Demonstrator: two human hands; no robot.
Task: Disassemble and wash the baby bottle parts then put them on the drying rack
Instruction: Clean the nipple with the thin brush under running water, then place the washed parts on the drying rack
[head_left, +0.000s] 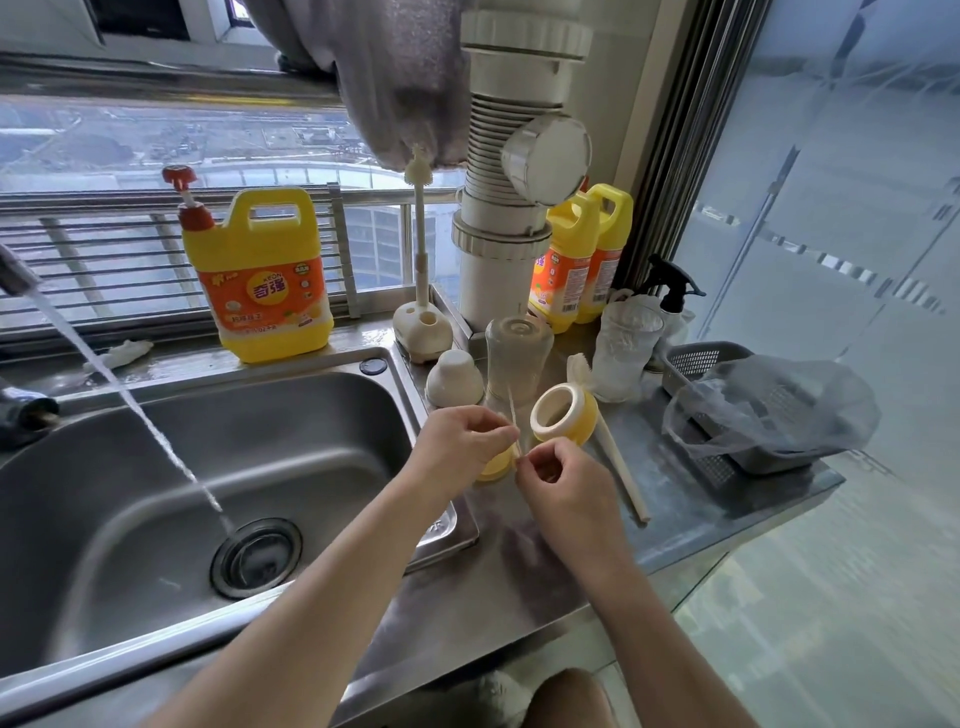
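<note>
Head view: two hands (460, 441) (558, 483), one straw (511, 410)

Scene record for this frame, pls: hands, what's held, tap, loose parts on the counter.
left hand: pinches thin clear straw; yellow part beneath it, grip unclear
right hand: pinches the straw's lower end
water stream: running into sink
bottle body: clear, inverted on counter
cream cap: left of the bottle body
yellow collar: on its side, opening towards the camera
bottle brush: lying on counter
</note>
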